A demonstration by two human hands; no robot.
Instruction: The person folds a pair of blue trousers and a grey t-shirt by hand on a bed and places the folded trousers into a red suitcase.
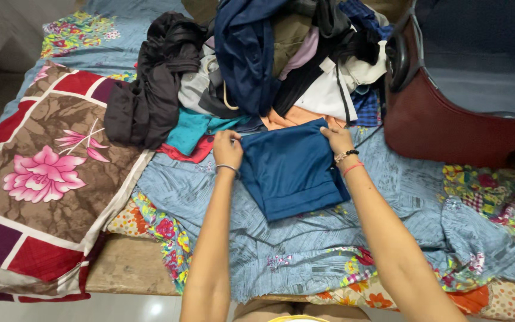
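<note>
You are leaning over a bed covered with a blue-grey floral bedsheet, its edge hanging toward a pale tiled floor. On your left lies a brown pillow with a large pink flower and red and maroon blocks along its border. At the far side of the bed a heap of mixed clothes is piled up, with a black garment spilling off to the left, a navy one draped on top, and white, teal, peach and red pieces showing beneath. To your right stands a dark red suitcase, its lid open and a wheel showing near the clothes.

Directly in front of you a folded blue garment lies flat on the bedsheet, its far edge touching the foot of the heap. Your left hand is clenched on the garment's upper left corner, fingers pinching the cloth; a thin silver bangle sits on that wrist. Your right hand rests on the upper right corner, fingertips pressed down on the fabric's edge and gripping it, with a beaded bracelet and a red thread round the wrist. Both forearms reach straight out from the bottom of the view, one on either side of the garment.
</note>
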